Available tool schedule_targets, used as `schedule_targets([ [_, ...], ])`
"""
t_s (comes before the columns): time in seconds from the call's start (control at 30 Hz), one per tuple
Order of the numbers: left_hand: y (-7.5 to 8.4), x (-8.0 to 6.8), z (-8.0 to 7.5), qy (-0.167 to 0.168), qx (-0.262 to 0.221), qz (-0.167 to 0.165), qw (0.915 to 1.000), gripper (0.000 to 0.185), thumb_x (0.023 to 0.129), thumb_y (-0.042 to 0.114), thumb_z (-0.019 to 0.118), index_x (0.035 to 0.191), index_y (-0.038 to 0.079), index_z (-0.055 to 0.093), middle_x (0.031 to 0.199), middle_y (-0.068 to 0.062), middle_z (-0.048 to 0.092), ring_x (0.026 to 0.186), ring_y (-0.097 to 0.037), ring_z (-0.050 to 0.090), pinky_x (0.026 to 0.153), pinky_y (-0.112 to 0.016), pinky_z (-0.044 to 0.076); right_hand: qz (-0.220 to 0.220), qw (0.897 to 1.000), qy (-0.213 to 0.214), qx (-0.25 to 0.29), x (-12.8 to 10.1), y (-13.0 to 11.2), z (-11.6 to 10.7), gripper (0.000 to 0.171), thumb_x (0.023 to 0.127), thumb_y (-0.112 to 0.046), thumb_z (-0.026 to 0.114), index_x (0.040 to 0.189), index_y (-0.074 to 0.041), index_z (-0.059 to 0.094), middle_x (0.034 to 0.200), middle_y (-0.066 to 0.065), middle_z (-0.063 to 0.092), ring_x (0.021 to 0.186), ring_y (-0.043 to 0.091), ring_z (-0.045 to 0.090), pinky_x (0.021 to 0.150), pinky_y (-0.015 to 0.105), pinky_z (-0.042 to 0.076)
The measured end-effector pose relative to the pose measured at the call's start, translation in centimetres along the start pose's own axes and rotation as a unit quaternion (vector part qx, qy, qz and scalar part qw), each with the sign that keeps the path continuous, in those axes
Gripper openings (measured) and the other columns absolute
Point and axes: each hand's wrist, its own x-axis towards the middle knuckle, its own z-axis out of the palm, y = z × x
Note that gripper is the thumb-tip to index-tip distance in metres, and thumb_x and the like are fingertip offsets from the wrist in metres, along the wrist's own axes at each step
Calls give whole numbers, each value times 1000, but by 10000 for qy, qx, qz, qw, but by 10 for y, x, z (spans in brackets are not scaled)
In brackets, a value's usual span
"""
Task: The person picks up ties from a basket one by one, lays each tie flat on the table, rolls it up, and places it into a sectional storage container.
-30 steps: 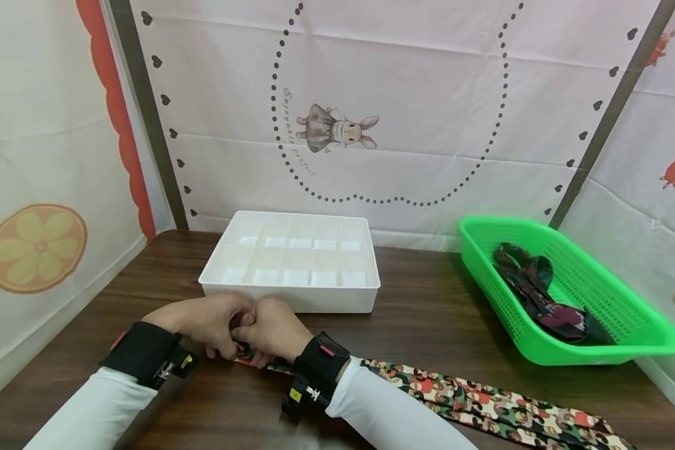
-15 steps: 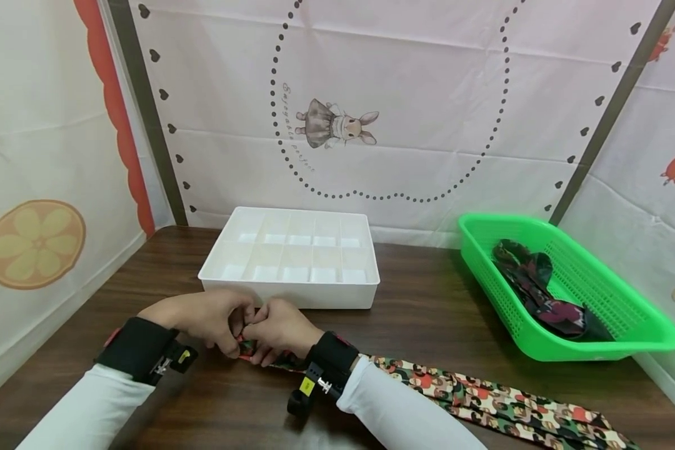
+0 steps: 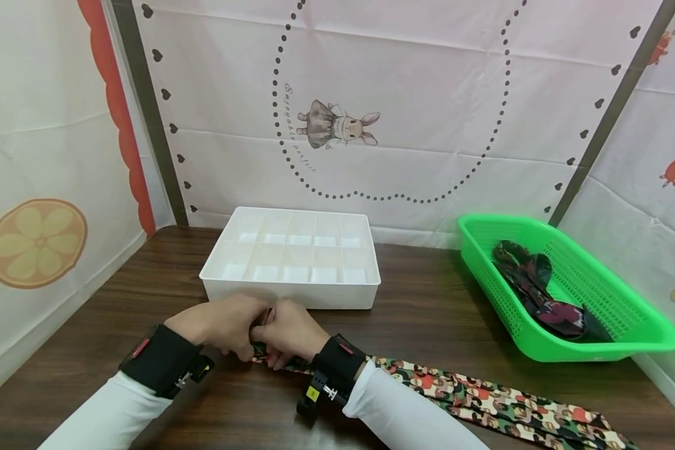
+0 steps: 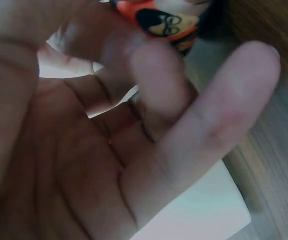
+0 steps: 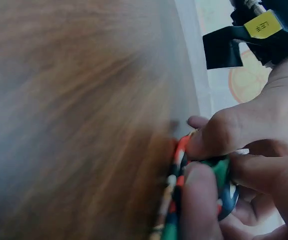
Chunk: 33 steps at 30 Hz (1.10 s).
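Observation:
A long necktie (image 3: 500,400) printed with small cartoon faces lies folded in layers across the table, its wide end at the lower right. At its left end, in front of the white box, both hands meet. My right hand (image 3: 292,334) pinches the tie; in the right wrist view its thumb and fingers close around a rolled or folded part of the cloth (image 5: 224,172). Curled fingers of my left hand (image 3: 227,322) hold the tie's end from the left. In the left wrist view the printed cloth (image 4: 166,22) shows beyond the fingers, partly hidden.
A white box (image 3: 289,294) with several compartments stands just behind the hands. On the right is a green plastic basket (image 3: 647,312) holding a dark floral, necktie-like cloth (image 3: 559,315). Printed curtains (image 3: 416,125) hang around the brown table (image 3: 416,300).
My left hand has shifted right and its wrist has turned. My right hand has drifted slightly right along with the tie's end. The box and basket have stayed put.

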Motion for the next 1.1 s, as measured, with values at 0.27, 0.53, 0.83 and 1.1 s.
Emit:
schedule_targets([
  [0.27,-7,1,-10,-250,-286,588,9975,41,70,10,92,99,15,63,83,0,62,64,-14,58,56,-31,50,-63,9943,-611,872,-4,10,-12,36,101,-1,63,66,-6,55,73,18,72,54,22,69,53,37,60],
  [0.53,-5,11,5,-137,-625,642,9959,37,68,-7,77,94,12,59,80,-3,60,53,-17,63,48,-34,55,-215,9991,-274,-253,-9,8,-22,36,102,-13,70,68,-7,60,59,11,65,48,20,65,49,35,57],
  [0.83,8,8,10,40,-140,103,9998,38,68,-4,82,94,11,59,80,-1,61,48,-18,61,46,-33,52,-159,9998,-138,-55,-9,5,-12,41,92,-7,71,57,-12,51,52,6,59,40,19,61,44,37,56],
  [1.1,-1,11,5,-150,-693,894,9935,38,74,2,81,104,11,60,78,-3,62,55,-17,63,50,-34,54,72,9875,-969,1240,-12,17,-33,31,99,4,61,70,-3,58,71,21,70,63,31,75,62,40,62],
])
